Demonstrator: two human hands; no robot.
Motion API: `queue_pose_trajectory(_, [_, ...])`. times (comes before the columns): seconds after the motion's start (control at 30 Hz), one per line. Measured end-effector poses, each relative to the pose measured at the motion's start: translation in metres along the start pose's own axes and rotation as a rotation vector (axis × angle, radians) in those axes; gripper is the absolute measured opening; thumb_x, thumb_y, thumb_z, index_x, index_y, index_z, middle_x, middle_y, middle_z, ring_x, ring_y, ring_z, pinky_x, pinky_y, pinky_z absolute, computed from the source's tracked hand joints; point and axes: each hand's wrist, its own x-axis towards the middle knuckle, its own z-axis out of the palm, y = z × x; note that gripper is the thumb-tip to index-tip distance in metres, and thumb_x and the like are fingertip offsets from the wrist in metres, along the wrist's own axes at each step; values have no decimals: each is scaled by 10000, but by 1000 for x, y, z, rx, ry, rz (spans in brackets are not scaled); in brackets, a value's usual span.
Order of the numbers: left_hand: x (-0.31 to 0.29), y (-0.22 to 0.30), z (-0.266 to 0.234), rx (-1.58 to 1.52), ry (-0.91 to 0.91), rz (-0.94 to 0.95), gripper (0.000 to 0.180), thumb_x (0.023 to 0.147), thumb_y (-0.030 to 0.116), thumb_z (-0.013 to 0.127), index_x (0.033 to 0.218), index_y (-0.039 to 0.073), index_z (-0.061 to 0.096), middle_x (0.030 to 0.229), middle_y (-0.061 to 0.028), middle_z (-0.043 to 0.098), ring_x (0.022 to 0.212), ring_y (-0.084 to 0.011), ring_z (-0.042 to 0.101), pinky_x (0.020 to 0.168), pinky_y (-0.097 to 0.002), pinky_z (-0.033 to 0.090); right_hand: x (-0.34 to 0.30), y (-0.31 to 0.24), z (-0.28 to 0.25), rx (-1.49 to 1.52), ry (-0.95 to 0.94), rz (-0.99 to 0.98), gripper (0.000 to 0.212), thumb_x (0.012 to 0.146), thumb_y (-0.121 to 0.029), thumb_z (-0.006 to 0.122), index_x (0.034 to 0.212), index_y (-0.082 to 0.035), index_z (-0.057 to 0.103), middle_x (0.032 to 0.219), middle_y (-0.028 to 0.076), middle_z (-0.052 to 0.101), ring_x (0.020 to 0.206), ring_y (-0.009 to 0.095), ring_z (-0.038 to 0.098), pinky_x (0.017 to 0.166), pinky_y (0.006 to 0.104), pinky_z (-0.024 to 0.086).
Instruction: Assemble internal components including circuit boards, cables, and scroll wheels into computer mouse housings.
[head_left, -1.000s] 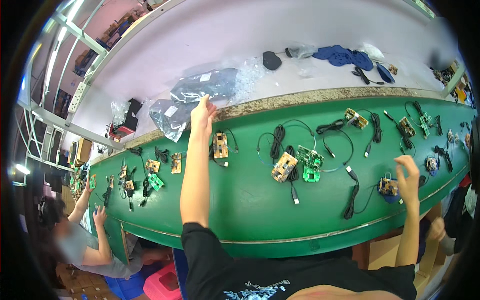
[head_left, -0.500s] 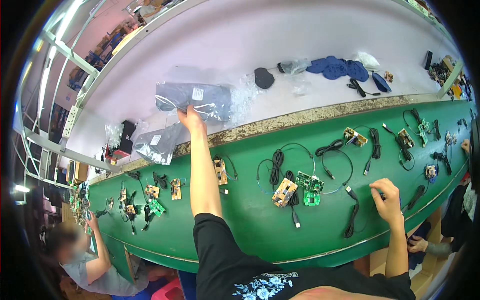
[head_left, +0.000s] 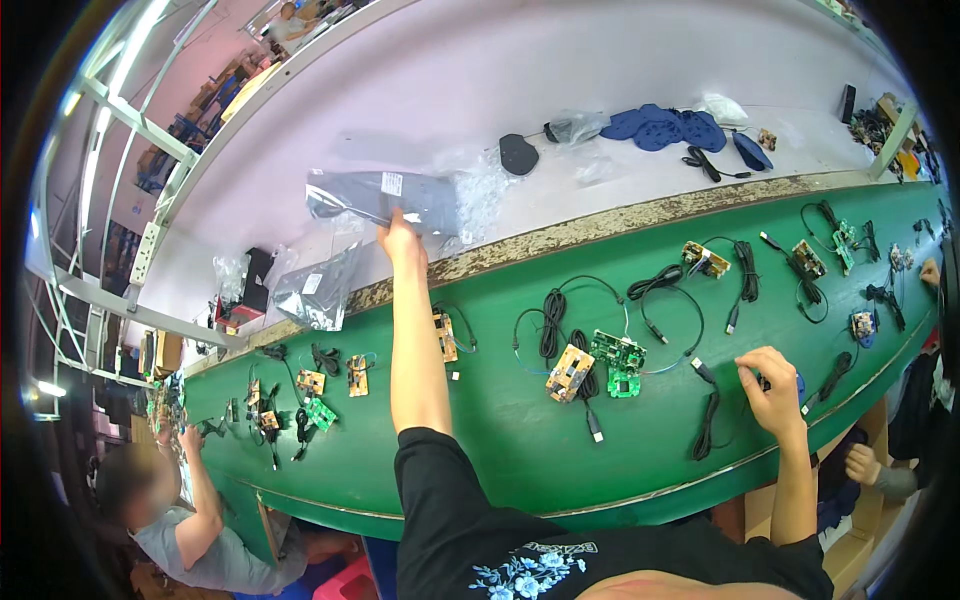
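My left arm stretches forward to the shelf, where my left hand (head_left: 402, 240) has its fingers closed on the near edge of a shiny grey plastic bag (head_left: 350, 193) with a white label. Another grey bag (head_left: 316, 290) lies at the shelf's edge, left of my wrist. Over the green bench, my right hand (head_left: 772, 390) is loosely curled. A dark blue piece shows behind its fingers, and what they hold, if anything, is hidden. Left of that hand lies a black USB cable (head_left: 706, 420). A green circuit board (head_left: 620, 362) and a tan circuit board (head_left: 570, 372) lie nearer the middle.
More boards and coiled cables are spread along the green bench (head_left: 500, 460). Clear plastic wrap, a black pad (head_left: 518, 155) and dark blue pieces (head_left: 664, 128) lie on the white shelf. One person (head_left: 190, 520) works at the left; another person's hand (head_left: 862, 465) shows at the lower right.
The view has shifted slightly. My left hand stays at the grey bag, whose near side has shifted a little. My right hand keeps its curled pose. The lower-right person's hand has risen.
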Motion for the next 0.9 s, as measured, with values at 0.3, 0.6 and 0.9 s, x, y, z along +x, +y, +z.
queue_pose_trajectory(0.3, [-11,4,-3,-205,-57,-51,323,1039,75,512,1354,-1,504,1271,-146,610,1095,-288,636,903,-495,538,-4,0,-4,0,-16,50,109,829,12,689,937,-2,690,903,140,695,829,318,652,746,384,504])
queue_pose_trajectory(0.6, [4,5,-21,-35,103,-332,446,1012,182,580,1396,6,439,1306,-197,530,1170,-381,556,994,-579,491,182,-48,75,144,-189,-457,142,894,-111,662,1007,-25,662,983,150,666,942,340,650,824,423,519])
queue_pose_trajectory(0.9, [-110,47,-20,533,-8,-223,751,907,245,702,1501,-17,326,1405,-203,465,1285,-295,480,1108,-434,379,402,-58,271,-263,-159,96,746,783,-506,740,1308,-13,544,1232,245,635,1174,393,585,988,513,468])
